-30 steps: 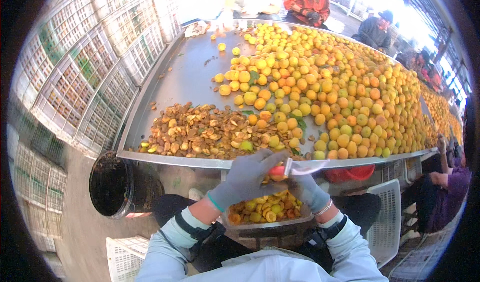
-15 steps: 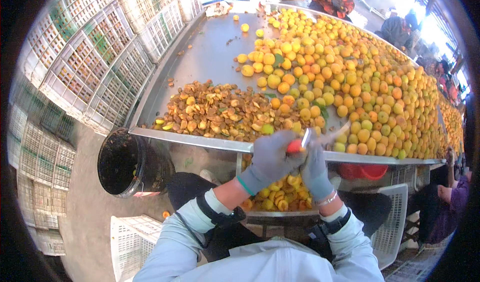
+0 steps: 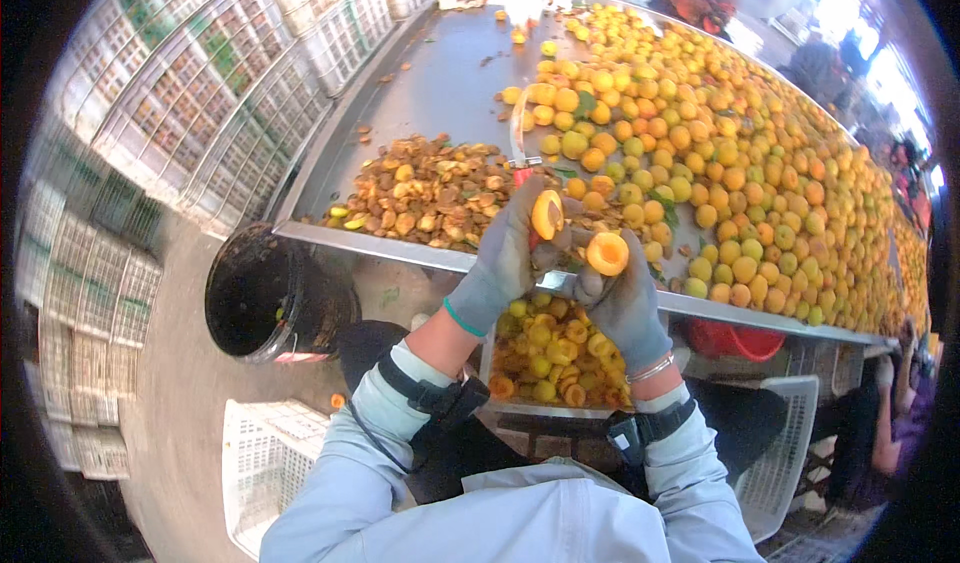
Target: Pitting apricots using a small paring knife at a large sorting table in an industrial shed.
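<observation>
My left hand [image 3: 505, 253], in a grey glove, is closed round a red-handled knife [image 3: 519, 138] whose blade points away from me. The same fingers hold an apricot half [image 3: 547, 213] with a brown pit in its cut face. Beside it my right hand [image 3: 628, 303], also gloved, grips the other apricot half [image 3: 608, 253], its hollow facing up. Both hands are above the table's near edge. Just beyond them lies a heap of brown pits and scraps [image 3: 430, 191]. Under the hands, a container holds several apricot halves [image 3: 550, 353].
Whole apricots [image 3: 700, 163] cover much of the metal table [image 3: 445, 58]. A black bucket [image 3: 250, 298] stands at left, near stacked white crates [image 3: 95, 313]. Another white crate [image 3: 265, 463] is by my left side. A red basin [image 3: 740, 340] sits under the table. Other people work around it.
The knife has swung from pointing right to pointing away from me. My hands have moved apart, and an apricot half now shows in each. The view has shifted slightly.
</observation>
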The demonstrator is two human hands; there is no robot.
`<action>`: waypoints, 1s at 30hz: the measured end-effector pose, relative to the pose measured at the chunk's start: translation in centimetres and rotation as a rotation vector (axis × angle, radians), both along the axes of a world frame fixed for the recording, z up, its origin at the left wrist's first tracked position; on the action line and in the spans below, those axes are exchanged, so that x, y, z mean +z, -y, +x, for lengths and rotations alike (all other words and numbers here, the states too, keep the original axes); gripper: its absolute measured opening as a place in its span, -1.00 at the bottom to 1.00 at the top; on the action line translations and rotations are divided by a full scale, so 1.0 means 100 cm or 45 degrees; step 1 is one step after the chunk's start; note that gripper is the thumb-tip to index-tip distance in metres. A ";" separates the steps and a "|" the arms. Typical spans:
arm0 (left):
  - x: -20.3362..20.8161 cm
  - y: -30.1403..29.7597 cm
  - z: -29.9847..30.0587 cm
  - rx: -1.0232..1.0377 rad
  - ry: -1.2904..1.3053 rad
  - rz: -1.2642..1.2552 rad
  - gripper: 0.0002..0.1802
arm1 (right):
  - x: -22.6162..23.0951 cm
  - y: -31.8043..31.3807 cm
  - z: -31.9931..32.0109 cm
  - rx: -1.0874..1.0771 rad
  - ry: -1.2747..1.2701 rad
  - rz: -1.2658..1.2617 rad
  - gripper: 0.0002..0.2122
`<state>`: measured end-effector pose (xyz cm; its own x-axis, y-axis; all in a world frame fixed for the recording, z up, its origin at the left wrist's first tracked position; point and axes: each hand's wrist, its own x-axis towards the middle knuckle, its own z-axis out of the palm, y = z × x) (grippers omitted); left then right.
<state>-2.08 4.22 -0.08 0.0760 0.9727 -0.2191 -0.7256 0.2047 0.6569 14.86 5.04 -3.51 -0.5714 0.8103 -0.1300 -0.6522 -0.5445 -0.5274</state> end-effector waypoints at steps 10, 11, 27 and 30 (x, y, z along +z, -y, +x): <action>0.038 0.085 -0.169 0.575 -1.211 0.034 -0.68 | 0.024 0.034 -0.016 0.395 0.012 0.059 -0.48; 0.040 0.094 -0.184 0.679 -1.223 0.146 -0.64 | 0.022 0.039 -0.017 0.274 0.165 -0.076 -0.45; 0.024 0.160 -0.277 1.097 -2.261 -0.371 -0.67 | -0.012 0.037 0.018 0.813 1.643 1.070 -0.66; 0.043 0.108 -0.218 1.090 -1.609 0.248 -0.70 | 0.034 0.005 0.003 0.843 1.407 1.051 -0.68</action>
